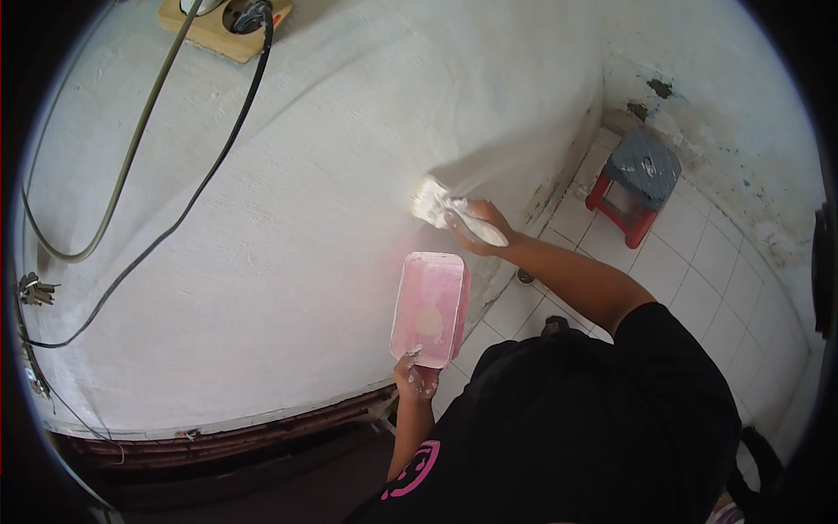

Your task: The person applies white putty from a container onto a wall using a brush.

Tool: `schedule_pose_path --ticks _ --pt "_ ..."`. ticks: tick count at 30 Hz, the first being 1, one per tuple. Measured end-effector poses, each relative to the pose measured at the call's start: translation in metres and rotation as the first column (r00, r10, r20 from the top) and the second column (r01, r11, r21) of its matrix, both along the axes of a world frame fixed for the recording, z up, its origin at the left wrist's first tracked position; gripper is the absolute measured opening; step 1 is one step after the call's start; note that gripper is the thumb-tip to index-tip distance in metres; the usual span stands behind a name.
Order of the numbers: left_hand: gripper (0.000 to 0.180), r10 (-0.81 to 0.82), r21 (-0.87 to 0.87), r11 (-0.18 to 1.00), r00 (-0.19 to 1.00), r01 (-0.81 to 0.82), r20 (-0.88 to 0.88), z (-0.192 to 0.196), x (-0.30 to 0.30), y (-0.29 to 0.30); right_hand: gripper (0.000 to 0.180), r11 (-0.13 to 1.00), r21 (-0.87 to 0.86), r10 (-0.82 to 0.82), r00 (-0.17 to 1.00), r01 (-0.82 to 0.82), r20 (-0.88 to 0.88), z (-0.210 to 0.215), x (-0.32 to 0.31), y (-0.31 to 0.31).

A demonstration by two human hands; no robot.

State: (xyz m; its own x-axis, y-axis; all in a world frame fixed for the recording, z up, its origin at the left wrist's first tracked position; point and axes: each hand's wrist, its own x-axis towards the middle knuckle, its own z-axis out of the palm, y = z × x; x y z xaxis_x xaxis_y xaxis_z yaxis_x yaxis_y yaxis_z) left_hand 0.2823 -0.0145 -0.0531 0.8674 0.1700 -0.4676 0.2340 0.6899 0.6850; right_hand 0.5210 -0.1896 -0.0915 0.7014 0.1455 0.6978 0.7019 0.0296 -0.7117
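My right hand [476, 225] is closed round the handle of a paintbrush [430, 202], whose white, paint-coated bristles meet the pale wall [288, 253], or are very close to it. Lower down, my left hand [416, 378] grips the near end of a pink plastic tub [405, 306], the thumb over its rim. A small pool of whitish paint lies at the bottom of the tub. White paint smears show on the fingers of my left hand.
A grey-topped red stool [644, 166] stands on the white tiled floor [690, 262] by the far corner. A wooden socket board [214, 39] hangs upper left, with a dark cable [209, 179] drooping down the wall. Dark red wooden slats [262, 441] run below the wall.
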Motion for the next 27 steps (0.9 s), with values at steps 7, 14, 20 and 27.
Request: schedule_pose_path --ticks 7,14,20,27 --pt "0.053 -0.019 0.004 1.0 0.999 0.019 0.029 -0.035 0.001 0.022 0.017 0.988 0.144 0.109 0.907 -0.054 -0.406 0.023 -0.009 0.029" --pt "0.055 -0.072 -0.081 0.993 0.99 0.082 0.123 -0.028 0.017 -0.009 0.02 0.992 0.123 0.087 0.891 -0.035 -0.445 0.11 -0.004 0.005" --pt "0.054 -0.159 -0.021 0.987 0.984 0.162 0.08 -0.053 0.011 -0.004 0.029 0.963 0.265 0.192 0.571 0.047 -0.799 0.034 -0.017 -0.011" --pt "0.054 -0.063 -0.171 0.982 0.994 0.078 0.09 -0.043 0.021 -0.024 0.038 0.911 0.371 0.126 0.735 0.18 -0.666 0.069 -0.009 -0.08"
